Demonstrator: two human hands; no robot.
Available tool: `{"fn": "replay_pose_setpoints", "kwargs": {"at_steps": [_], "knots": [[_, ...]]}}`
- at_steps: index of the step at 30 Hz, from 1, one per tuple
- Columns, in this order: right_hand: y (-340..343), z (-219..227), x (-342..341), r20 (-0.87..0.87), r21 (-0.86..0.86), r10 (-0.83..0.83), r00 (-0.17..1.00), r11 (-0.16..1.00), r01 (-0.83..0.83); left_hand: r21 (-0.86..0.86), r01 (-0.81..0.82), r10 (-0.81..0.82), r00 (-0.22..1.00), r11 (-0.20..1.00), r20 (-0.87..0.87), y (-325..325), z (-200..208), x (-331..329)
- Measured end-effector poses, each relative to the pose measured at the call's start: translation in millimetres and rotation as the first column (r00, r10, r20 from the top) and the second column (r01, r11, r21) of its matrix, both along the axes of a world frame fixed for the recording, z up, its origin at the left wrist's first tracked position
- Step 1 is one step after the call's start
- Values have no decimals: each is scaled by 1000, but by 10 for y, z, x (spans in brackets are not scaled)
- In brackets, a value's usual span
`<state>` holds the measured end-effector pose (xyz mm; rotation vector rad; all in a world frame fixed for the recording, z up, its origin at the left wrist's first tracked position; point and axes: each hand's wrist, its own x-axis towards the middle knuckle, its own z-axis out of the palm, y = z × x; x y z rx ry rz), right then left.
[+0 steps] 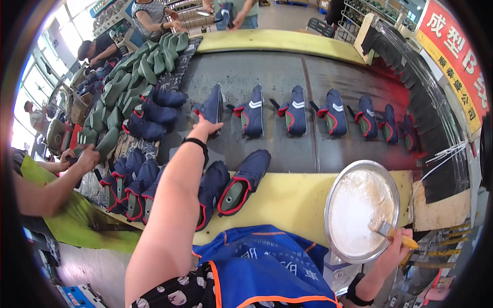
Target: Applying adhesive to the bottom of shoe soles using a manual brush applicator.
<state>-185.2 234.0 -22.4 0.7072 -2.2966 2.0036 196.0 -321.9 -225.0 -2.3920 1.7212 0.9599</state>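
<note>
With my left arm stretched out over the dark belt, my left hand (208, 125) grips the heel end of a navy shoe upper (211, 102), its toe pointing away from me. My right hand (397, 245) is closed around the yellow handle of a flat brush (384, 229). The bristles rest in white paste inside a round metal bowl (330, 197) at the right. To the right of the held shoe stands a row of similar navy shoes (252, 113) with red-trimmed openings and white stripes. Nearer me, more navy shoes (245, 179) sit along the yellow ledge (292, 205).
Green shoe lasts (134, 77) lie heaped at the far left beside more navy uppers (154, 113). A co-worker's hands (84, 159) hold a green piece at the left. Another person's hand (239, 19) is beyond the far yellow edge (282, 40). Dark flaps (395, 56) border the belt's right side.
</note>
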Motion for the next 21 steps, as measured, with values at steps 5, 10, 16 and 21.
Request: {"fn": "replay_pose_setpoints", "kwargs": {"at_steps": [5, 10, 16, 21], "knots": [[-23, -27, 1, 13, -4, 81, 997, 997, -81, -134, 374, -384, 922, 918, -53, 358, 977, -132], [-48, -65, -1, 12, -2, 90, 996, 996, -89, 112, 750, -734, 661, 652, -155, 1753, 1822, -193], [-93, -133, 12, 189, -79, 10, 982, 997, 5, -295, 650, -654, 750, 700, 101, 3242, 1474, -453], [-91, -164, -58, 86, -21, 90, 992, 996, -89, -580, 559, -536, 811, 592, 235, 3452, 1052, -699]]}}
